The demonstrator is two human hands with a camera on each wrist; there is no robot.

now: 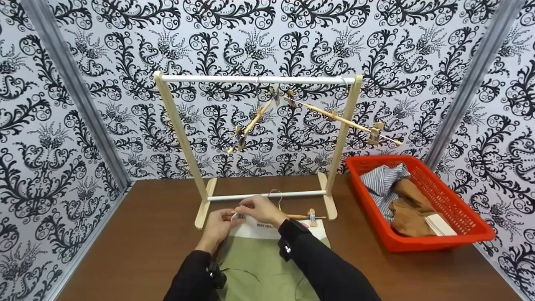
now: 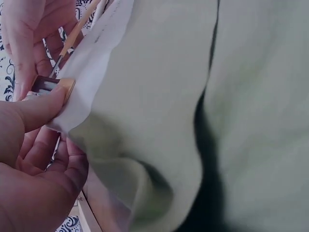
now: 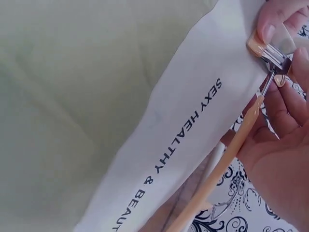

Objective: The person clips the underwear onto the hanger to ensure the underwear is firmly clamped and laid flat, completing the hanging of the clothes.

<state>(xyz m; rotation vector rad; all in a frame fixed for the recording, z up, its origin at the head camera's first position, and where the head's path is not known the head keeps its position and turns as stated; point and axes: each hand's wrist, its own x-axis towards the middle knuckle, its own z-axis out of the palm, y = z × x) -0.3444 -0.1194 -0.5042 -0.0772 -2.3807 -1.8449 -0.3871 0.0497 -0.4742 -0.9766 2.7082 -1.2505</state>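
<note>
An olive-green garment point(image 1: 261, 259) with a white printed waistband point(image 3: 174, 140) lies on the table; whether it is trousers or a skirt I cannot tell. Along the waistband runs a wooden clip hanger point(image 3: 227, 157). My left hand point(image 1: 219, 228) pinches the waistband's left corner, its thumb against the hanger's left clip point(image 2: 53, 86) and its fingers beneath the cloth. With my right hand point(image 1: 263, 209) I pinch that clip from its other end; its fingertips are partly hidden. The hanger's right clip point(image 1: 312, 217) sits at the waistband's other side.
Behind the hands stands a wooden rack point(image 1: 184, 138) with a white top rail point(image 1: 217, 78). Two clip hangers hang from it, one being a tilted hanger point(image 1: 334, 116) reaching past the right post. A red basket point(image 1: 434, 240) with striped and brown cloth stands at right.
</note>
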